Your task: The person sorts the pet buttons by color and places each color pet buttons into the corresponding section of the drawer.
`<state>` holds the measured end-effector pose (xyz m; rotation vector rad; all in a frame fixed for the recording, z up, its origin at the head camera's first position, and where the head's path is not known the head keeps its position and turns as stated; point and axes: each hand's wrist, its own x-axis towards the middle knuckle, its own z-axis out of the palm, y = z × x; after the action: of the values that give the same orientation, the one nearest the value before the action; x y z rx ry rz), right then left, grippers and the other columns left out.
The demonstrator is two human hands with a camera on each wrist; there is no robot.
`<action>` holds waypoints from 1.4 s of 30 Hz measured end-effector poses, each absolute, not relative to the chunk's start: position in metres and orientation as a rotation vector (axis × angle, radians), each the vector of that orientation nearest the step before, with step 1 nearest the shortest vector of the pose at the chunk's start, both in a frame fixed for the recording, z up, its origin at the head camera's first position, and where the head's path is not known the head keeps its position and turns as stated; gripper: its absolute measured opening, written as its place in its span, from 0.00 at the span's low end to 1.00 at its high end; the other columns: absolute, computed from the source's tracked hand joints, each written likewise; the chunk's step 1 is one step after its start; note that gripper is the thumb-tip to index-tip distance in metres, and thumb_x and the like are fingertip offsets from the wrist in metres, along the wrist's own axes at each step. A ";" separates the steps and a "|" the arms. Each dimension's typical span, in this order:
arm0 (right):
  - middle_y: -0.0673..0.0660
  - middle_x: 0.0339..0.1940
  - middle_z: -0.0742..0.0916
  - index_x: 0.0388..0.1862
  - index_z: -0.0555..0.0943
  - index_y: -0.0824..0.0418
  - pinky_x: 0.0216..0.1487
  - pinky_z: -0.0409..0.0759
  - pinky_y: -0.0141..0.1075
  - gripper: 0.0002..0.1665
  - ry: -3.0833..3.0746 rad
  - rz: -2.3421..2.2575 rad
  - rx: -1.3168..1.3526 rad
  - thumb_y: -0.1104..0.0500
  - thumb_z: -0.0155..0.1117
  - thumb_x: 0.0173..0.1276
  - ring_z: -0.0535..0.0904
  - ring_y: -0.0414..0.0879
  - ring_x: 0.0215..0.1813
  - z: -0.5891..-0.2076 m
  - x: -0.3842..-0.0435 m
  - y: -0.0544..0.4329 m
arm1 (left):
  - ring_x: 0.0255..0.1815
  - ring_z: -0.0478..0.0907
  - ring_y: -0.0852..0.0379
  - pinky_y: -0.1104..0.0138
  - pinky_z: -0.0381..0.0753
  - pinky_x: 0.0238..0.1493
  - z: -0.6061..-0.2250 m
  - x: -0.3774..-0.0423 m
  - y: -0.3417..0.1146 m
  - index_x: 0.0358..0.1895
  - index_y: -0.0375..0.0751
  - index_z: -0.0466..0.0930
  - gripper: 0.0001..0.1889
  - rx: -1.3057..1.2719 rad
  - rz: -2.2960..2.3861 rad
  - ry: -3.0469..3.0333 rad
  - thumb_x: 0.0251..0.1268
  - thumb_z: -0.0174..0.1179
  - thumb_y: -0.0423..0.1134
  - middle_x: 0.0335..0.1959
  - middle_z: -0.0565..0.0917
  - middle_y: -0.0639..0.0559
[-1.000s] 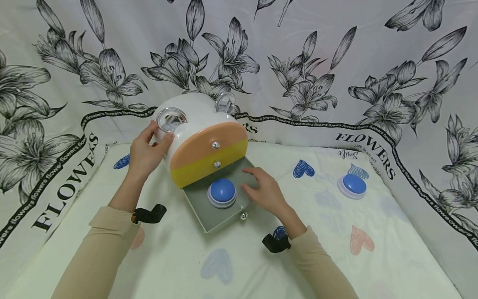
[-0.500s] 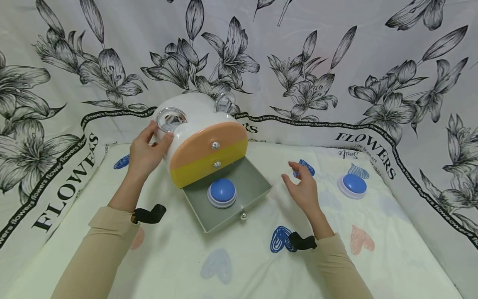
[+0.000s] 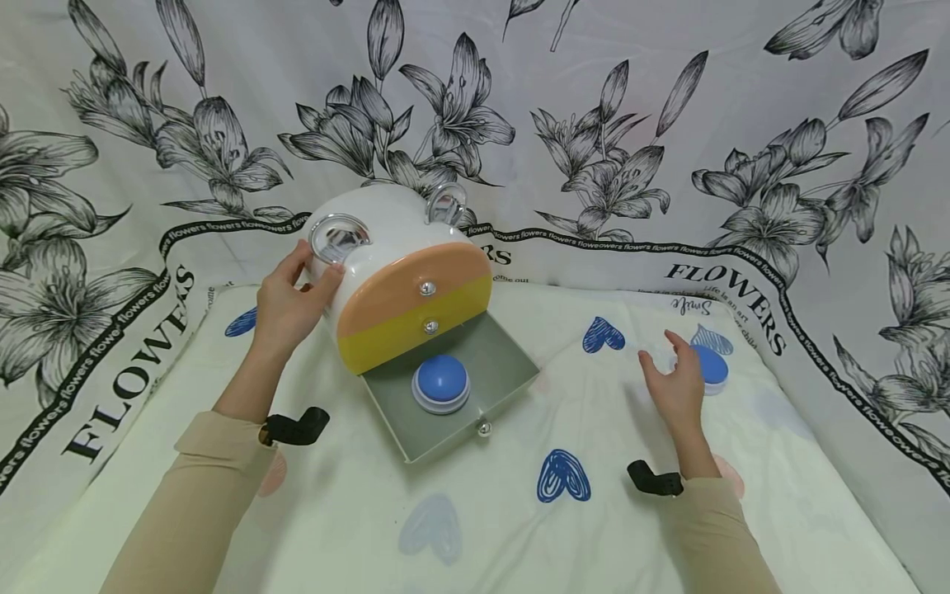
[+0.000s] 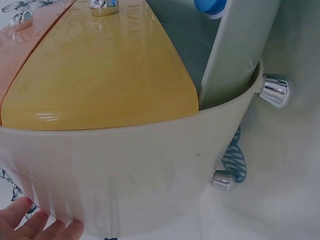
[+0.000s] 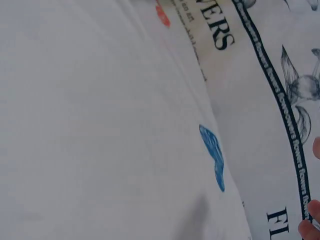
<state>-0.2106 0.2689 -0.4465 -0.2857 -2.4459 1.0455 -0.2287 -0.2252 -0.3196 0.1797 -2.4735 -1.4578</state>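
A white rounded mini drawer cabinet with an orange drawer front and a yellow one stands left of centre, tilted back. Its lowest, grey-green drawer is pulled out. Inside sits a blue dome push button on a white base. My left hand rests its thumb and fingers against the cabinet's left side; its fingertips touch the white shell in the left wrist view. My right hand, fingers apart and holding nothing, is beside a second blue push button, partly covering it.
A pale cloth printed with hearts covers the surface. Behind it hangs a white flower-print curtain. Clear round pieces stick up from the cabinet's top. Silver feet show in the left wrist view.
My right hand has moved away from the open drawer, rightward across the cloth to the second push button. The left hand, cabinet and drawer have stayed in place.
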 end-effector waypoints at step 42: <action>0.76 0.69 0.56 0.71 0.41 0.73 0.67 0.54 0.59 0.53 -2.808 1.003 -0.714 0.39 0.49 0.65 0.53 0.70 0.68 -0.470 -0.212 0.361 | 0.73 0.49 0.54 0.57 0.68 0.63 -0.319 -0.227 -0.226 0.72 0.50 0.53 0.40 0.202 -1.446 -2.478 0.59 0.54 0.61 0.73 0.50 0.61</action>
<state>-0.2122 0.3607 -0.4702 -0.7141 -2.8082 1.0031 -0.2274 -0.2257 -0.3193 0.2015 -2.4781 -1.4456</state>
